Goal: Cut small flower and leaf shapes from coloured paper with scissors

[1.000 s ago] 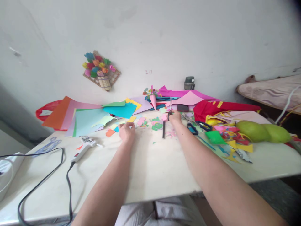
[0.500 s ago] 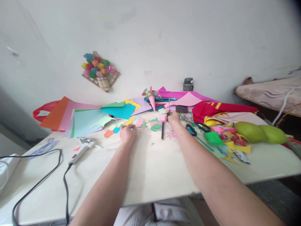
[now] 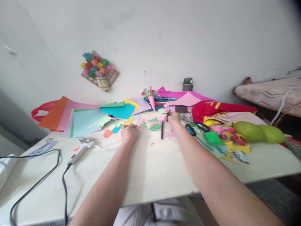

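Note:
My right hand is closed round the dark handle of a small pair of scissors, whose blades point up and away from me. My left hand rests low over the table with its fingers curled together. A tiny pale-green bit shows at its fingertips, too small to name. Near that hand lie small cut pieces of coloured paper. Green and pink paper cut-outs lie between my hands. A black pen-like stick lies just left of my right wrist, beside pink paper scraps.
A glue gun with a black cord lies at left. Sheets of coloured paper spread along the back, with a pink paper cone of flowers. At right are blue-handled scissors, scraps, a red cloth and green pomelo-like fruits.
My left hand has shifted slightly to the right and its fingers have turned a little. My right hand keeps the scissors in nearly the same place. The whole view has moved slightly.

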The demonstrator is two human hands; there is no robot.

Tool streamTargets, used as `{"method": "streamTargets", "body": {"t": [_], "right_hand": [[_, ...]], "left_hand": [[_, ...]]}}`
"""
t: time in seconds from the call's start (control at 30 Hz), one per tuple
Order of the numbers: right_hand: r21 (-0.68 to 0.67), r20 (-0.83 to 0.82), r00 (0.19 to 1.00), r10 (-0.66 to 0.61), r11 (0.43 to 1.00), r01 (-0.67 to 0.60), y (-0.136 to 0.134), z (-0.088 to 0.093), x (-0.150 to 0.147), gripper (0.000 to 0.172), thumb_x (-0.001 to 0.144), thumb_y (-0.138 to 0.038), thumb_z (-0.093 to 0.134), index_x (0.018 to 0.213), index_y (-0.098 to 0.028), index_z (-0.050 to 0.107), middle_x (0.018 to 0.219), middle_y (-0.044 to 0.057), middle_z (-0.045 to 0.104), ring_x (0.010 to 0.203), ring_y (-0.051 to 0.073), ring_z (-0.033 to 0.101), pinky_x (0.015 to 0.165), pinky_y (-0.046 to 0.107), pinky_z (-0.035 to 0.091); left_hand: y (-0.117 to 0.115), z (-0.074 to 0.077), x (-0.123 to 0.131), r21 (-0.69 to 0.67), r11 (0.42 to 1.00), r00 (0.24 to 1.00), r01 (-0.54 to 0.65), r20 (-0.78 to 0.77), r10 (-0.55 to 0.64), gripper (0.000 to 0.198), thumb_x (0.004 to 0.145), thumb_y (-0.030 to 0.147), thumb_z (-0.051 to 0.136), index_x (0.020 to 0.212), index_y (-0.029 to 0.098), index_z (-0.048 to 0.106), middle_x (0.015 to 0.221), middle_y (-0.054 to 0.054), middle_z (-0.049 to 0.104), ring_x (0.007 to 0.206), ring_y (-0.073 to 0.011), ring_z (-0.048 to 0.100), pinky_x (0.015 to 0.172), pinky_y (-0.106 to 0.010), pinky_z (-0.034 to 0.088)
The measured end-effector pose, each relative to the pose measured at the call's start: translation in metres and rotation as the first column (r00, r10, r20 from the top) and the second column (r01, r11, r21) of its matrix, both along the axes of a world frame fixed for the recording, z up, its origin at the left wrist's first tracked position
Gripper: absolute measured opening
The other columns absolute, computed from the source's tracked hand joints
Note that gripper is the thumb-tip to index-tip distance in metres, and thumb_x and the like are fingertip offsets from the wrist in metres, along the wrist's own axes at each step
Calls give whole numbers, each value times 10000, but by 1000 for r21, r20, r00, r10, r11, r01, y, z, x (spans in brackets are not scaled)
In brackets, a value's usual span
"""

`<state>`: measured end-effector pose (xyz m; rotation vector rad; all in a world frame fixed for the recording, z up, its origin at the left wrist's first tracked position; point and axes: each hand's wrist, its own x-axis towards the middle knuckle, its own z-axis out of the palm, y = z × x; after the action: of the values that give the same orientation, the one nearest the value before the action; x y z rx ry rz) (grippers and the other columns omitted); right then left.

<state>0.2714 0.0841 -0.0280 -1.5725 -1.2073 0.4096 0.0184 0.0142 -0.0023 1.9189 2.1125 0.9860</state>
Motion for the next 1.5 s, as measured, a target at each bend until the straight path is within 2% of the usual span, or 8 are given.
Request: {"method": "streamTargets", "body": {"t": [0.27,0.43,0.57,0.7,0.97,1.1,1.23,1.5], "right_hand": [[-28,-73,991,-116,993,114,-13,14,1,306,606,-235,596,891,-172,689,770,37,680,720,193,634,635,268,486],[-46,0,998,-69,997,69,-20,23,-5,314,627,-292,629,917,-187,685,827,42,687,776,199,621,665,285,481],[-87,108,994,31,996,-22,-29,31,-12,315,632,-313,655,928,-208,680,825,21,681,776,194,612,660,284,469],[-181,250,958,143,978,-99,-40,41,-19,335,623,-292,684,950,-220,679,859,19,685,787,182,606,674,263,447],[-259,475,853,214,961,-97,-49,49,-28,321,726,-283,584,1036,-287,665,1005,23,687,902,214,610,681,268,427],[-291,523,825,216,955,-66,-49,47,-29,359,740,-309,587,1095,-312,642,1081,27,671,950,222,610,705,280,434],[-314,583,776,242,948,-60,-50,46,-31,344,754,-305,585,1094,-315,636,1099,34,666,965,225,611,721,290,438],[-300,674,688,271,951,-80,-52,48,-35,350,748,-330,591,1094,-302,637,1085,52,669,968,227,610,734,292,431]], "left_hand": [[0,-1,3,29,998,998,48,-43,-47,291,752,334,594,1000,254,722,1102,-98,617,1077,-214,555,966,-298,403],[-1,-1,7,34,987,973,157,-174,-149,294,771,329,591,1039,285,703,1125,-29,663,1185,-219,477,1030,-319,343],[-3,-2,12,-35,950,904,311,-299,-307,334,851,393,493,1153,351,630,1327,56,546,1333,-229,323,1128,-441,150],[-5,-2,20,-141,899,800,415,-414,-435,370,912,421,364,1217,381,570,1412,73,447,1411,-230,159,1110,-539,-67],[-4,-4,21,-77,935,797,346,-501,-336,387,926,366,310,1166,338,612,1315,25,560,1390,-254,228,1071,-567,-170],[-2,-6,17,-1,957,825,291,-506,-251,346,901,325,363,1072,305,662,1252,2,610,1385,-284,231,1069,-588,-156],[-2,-7,16,17,972,838,233,-511,-191,315,881,328,397,1009,297,683,1311,-1,564,1394,-291,196,1081,-595,-117],[-4,-4,20,28,962,842,272,-490,-224,292,869,324,434,1024,319,682,1313,26,560,1369,-253,259,1117,-559,-37]]}}
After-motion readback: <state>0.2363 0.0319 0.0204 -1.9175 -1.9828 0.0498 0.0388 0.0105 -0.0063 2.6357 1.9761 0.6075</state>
